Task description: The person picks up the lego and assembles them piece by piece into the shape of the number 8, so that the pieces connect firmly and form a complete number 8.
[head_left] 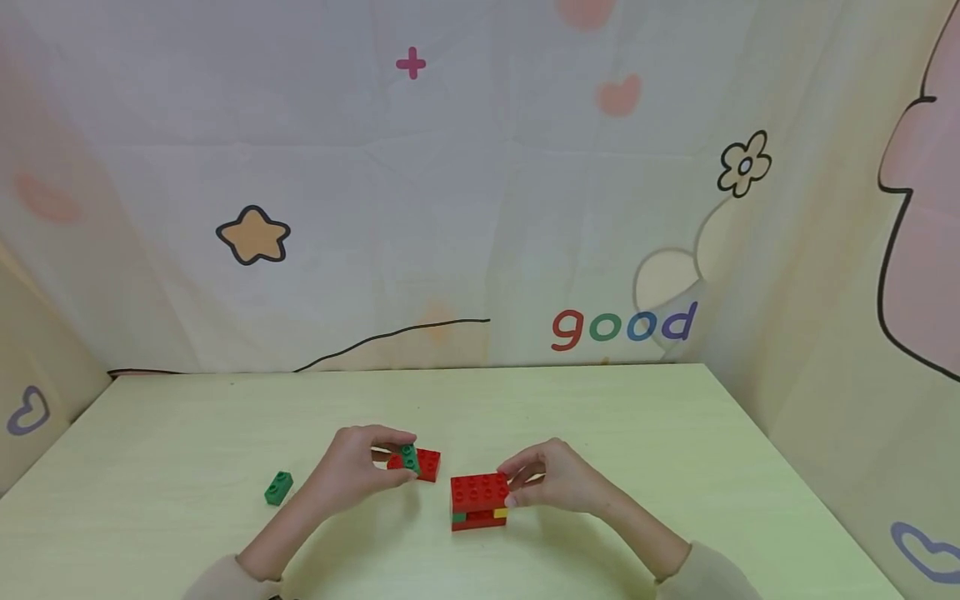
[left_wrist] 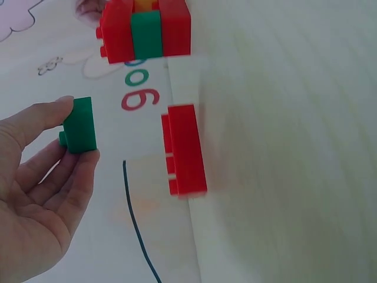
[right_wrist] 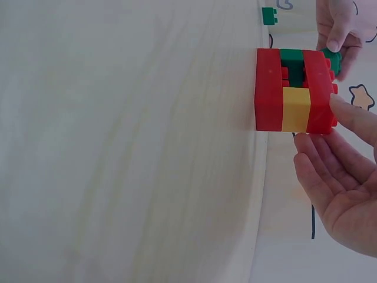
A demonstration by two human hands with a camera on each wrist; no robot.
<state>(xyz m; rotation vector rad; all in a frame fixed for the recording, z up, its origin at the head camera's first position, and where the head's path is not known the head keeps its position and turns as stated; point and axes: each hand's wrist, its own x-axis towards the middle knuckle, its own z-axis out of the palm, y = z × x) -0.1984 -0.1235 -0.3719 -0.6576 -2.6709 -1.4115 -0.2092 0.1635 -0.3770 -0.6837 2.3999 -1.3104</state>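
Note:
Between thumb and fingers, my left hand (head_left: 358,468) pinches a small green toy brick (left_wrist: 81,125) with its studs showing in the head view. Behind that brick, a loose red brick (head_left: 430,465) lies on the table, partly covered by the left hand in the head view. My right hand (head_left: 562,477) holds the right end of a brick stack (head_left: 480,493), thumb at the front and fingertips at the back of its upper red brick. In the stack, a green brick (right_wrist: 291,59) and a yellow brick (right_wrist: 296,109) sit between two long red bricks, with a gap between them.
Another green brick (head_left: 278,488) lies apart on the table (head_left: 585,408), left of the left hand. A printed cloth (head_left: 450,250) with a star, a flower and the word "good" hangs behind the table and along its sides.

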